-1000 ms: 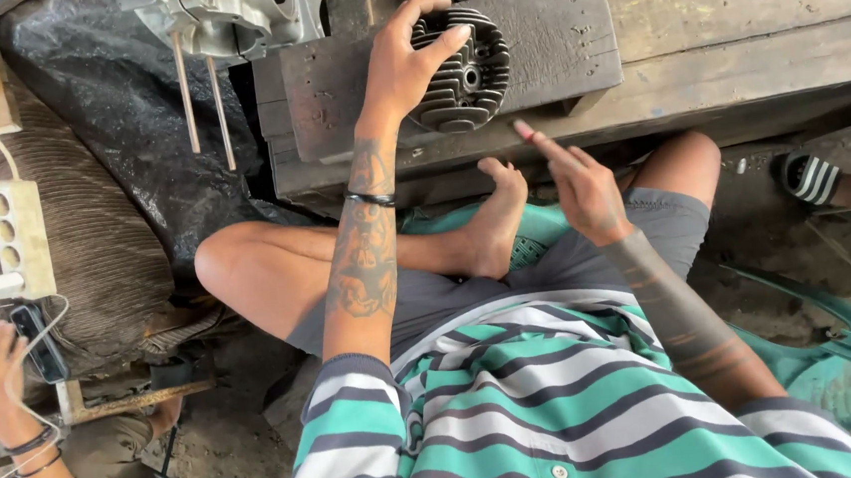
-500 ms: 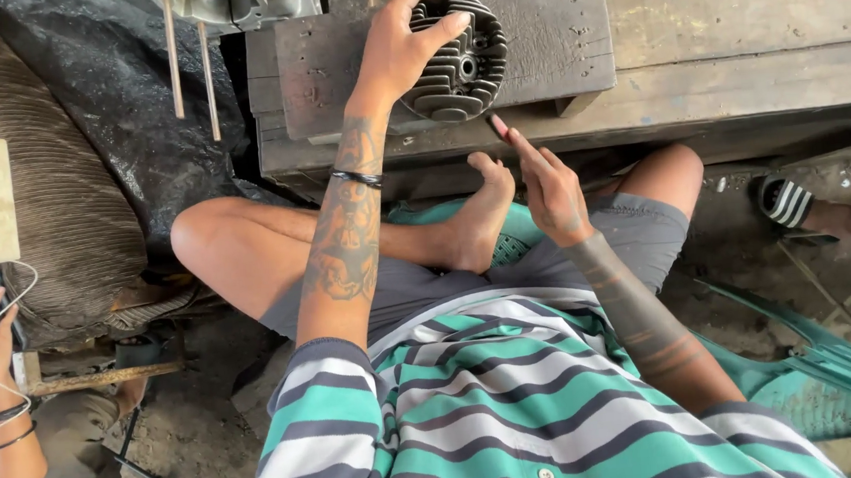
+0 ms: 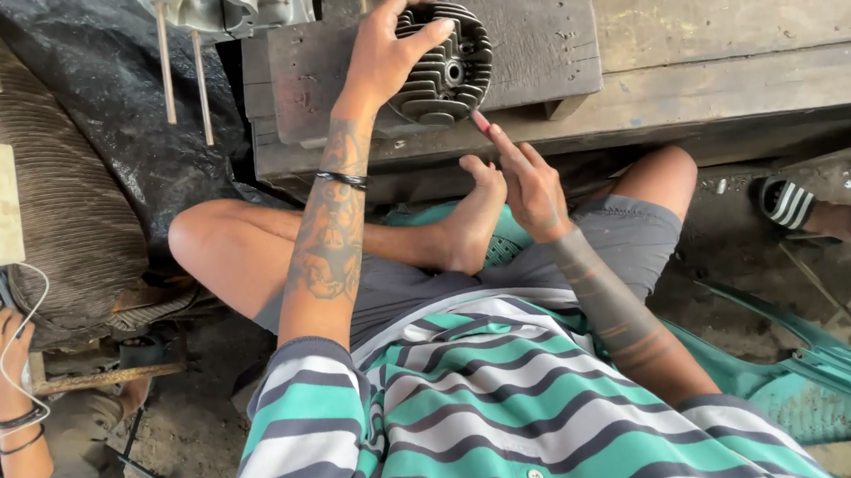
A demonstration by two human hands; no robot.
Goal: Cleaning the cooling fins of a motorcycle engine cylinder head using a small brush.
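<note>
Two hands are at work: my right hand (image 3: 532,187), nearest me and just below the wooden block (image 3: 531,37), is loosely curled, holds nothing, and has one finger stretched toward the finned metal cylinder head (image 3: 445,66). Farther off, my left hand (image 3: 385,57) is spread wide over that part, fingers wrapped on its rim, pressing it onto the block. It looks heavy, hard and stiff, with thin fins, so I think the outer rim is the safest place to hold.
</note>
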